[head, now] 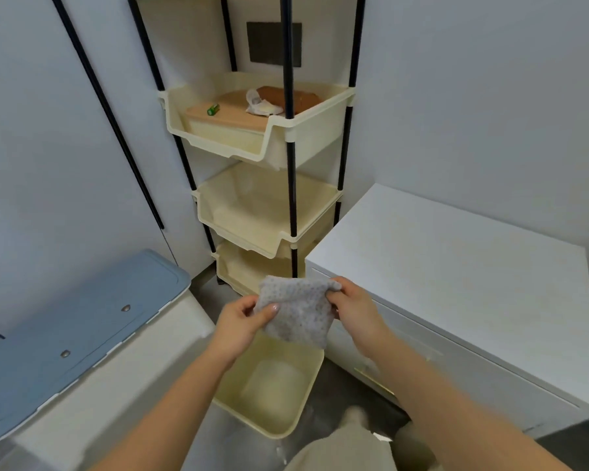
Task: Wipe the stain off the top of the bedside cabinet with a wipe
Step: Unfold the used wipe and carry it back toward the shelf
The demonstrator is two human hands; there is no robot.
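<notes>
Left of the bedside cabinet (456, 266), above a cream bin (272, 385) on the floor, both hands hold the wipe (295, 311) in the air. Left hand (242, 321) pinches its left edge, thumb on top; right hand (351, 307) grips the upper right corner. Wipe looks folded or bunched, clear of the cabinet top. No stain can be made out on the white top from this angle. Judgement: wipe is in hand, wiping not started; still to do: reach over, rub the spot.

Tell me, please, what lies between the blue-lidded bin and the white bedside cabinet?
In the head view, both hands holding the grey wipe over a cream bin, with the cream shelf rack behind.
</notes>
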